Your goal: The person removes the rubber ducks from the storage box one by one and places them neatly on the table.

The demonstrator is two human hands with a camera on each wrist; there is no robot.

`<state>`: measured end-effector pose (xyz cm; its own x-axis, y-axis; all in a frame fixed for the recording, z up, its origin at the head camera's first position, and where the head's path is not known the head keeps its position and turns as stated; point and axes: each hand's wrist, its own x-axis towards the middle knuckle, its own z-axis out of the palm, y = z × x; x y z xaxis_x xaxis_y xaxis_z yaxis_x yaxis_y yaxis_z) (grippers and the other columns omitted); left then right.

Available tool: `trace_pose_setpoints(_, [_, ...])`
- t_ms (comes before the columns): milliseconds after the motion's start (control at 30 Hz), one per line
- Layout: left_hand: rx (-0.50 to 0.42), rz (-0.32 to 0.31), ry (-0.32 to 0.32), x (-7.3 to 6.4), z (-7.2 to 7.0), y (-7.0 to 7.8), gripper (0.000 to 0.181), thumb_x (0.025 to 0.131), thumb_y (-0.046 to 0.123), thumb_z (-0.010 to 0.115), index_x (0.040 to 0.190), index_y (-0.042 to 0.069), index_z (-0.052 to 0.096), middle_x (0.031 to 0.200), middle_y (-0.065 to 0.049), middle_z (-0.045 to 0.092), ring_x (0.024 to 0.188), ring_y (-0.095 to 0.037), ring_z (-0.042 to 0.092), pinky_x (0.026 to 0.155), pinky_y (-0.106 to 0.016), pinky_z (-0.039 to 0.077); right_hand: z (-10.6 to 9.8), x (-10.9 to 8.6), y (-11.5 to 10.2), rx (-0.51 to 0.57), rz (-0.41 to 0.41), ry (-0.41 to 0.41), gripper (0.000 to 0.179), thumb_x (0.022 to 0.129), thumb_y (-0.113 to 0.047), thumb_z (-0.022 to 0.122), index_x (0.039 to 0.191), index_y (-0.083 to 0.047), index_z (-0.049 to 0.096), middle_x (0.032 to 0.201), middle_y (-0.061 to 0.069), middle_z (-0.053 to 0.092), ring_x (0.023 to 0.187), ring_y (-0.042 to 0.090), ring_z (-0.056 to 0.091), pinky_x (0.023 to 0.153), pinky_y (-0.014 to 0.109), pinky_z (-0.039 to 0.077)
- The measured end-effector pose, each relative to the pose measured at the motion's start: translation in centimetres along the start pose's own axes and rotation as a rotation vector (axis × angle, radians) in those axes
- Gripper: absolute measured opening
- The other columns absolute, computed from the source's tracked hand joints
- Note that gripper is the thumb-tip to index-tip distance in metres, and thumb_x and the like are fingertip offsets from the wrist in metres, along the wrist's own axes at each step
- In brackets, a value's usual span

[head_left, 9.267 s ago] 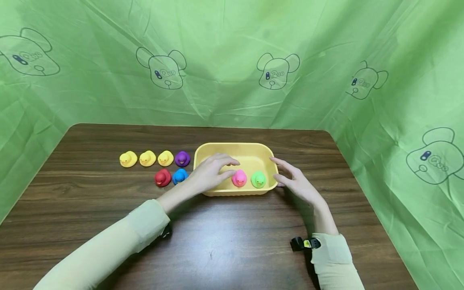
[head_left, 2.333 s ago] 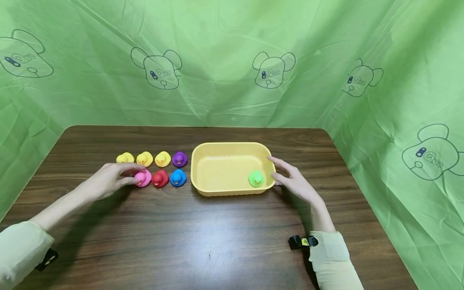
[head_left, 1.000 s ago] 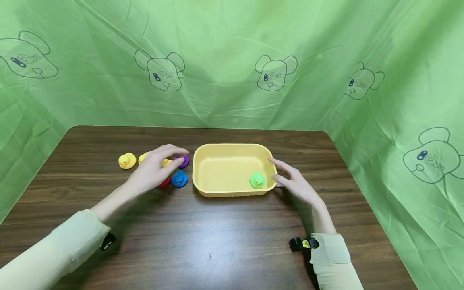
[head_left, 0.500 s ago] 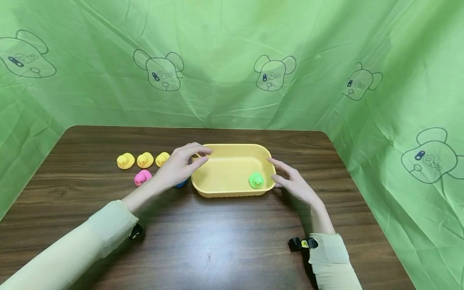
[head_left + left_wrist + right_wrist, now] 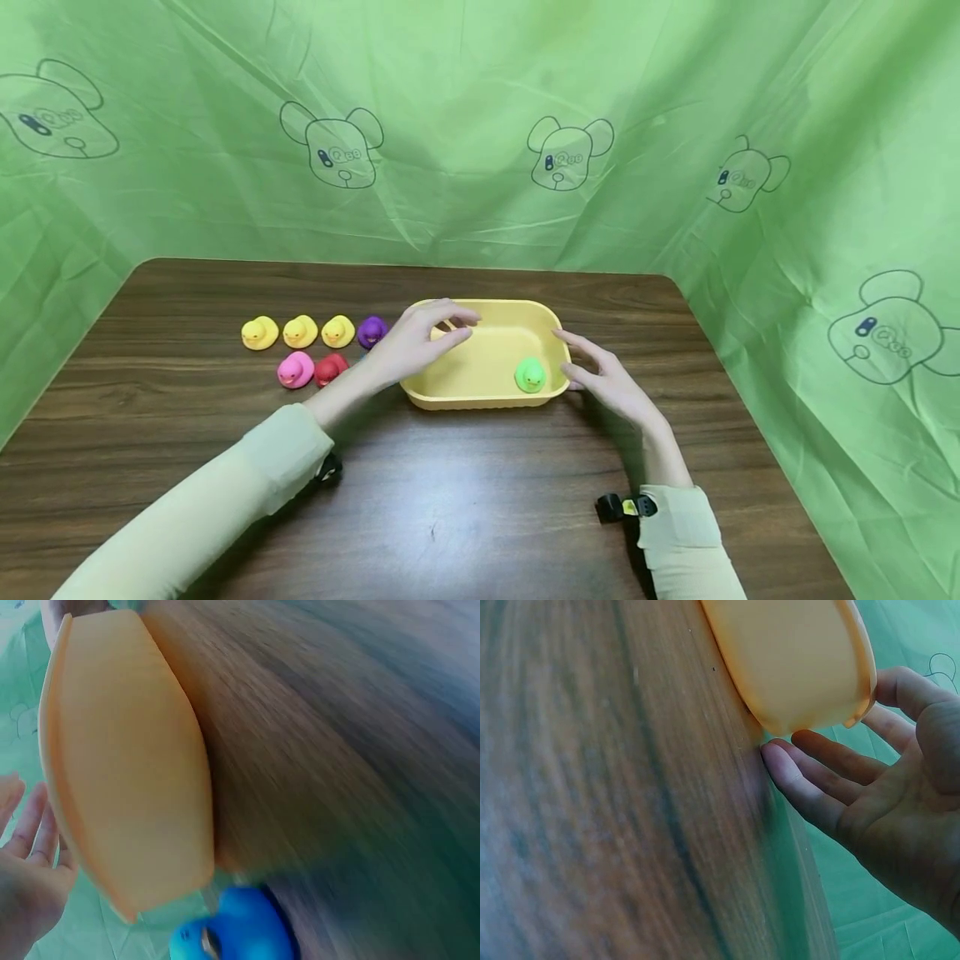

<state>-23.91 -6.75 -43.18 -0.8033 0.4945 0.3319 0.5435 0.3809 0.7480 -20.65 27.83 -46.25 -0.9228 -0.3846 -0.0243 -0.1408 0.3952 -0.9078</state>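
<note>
My left hand [image 5: 412, 342] hovers over the left part of a yellow plastic tray [image 5: 480, 405], fingers loosely bent and holding nothing. In the left wrist view, that hand [image 5: 34, 877] is beside the tray's rim, above a blue rubber duck [image 5: 244, 930]. At the tray's right end, my right hand [image 5: 607, 371] touches the rim with relaxed fingers; the right wrist view shows its thumb and fingers about the tray's end [image 5: 802, 667]. One green rubber duck [image 5: 530, 375] sits inside the tray, near the front right corner.
Left of the tray, three yellow ducks [image 5: 300, 332] and a purple duck [image 5: 371, 332] form a back row. A pink duck [image 5: 296, 370] and a red duck [image 5: 330, 368] stand in front. Green cloth [image 5: 465, 167] surrounds the wooden table [image 5: 450, 500].
The pink duck went from the tray to the left end of the front row, where my left hand released it. That hand then moved right, over the tray. My right hand stayed at the rim.
</note>
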Motion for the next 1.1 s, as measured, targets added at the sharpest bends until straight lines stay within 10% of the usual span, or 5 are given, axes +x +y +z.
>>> trace_pose_setpoints(1100, [0.074,0.079,-0.224,4.0,7.7,1.6,0.030,0.100,0.020,0.067,0.128,0.011,0.070,0.129,-0.004,0.072,0.113,-0.020,0.068,0.101,-0.034,0.056,0.0,-0.1,0.1,0.033,0.007,-0.009,0.056,0.105,-0.016,0.058,0.158,-0.016,0.041,0.151,0.025,0.050,0.119,0.019,0.064,0.087,0.025,0.062])
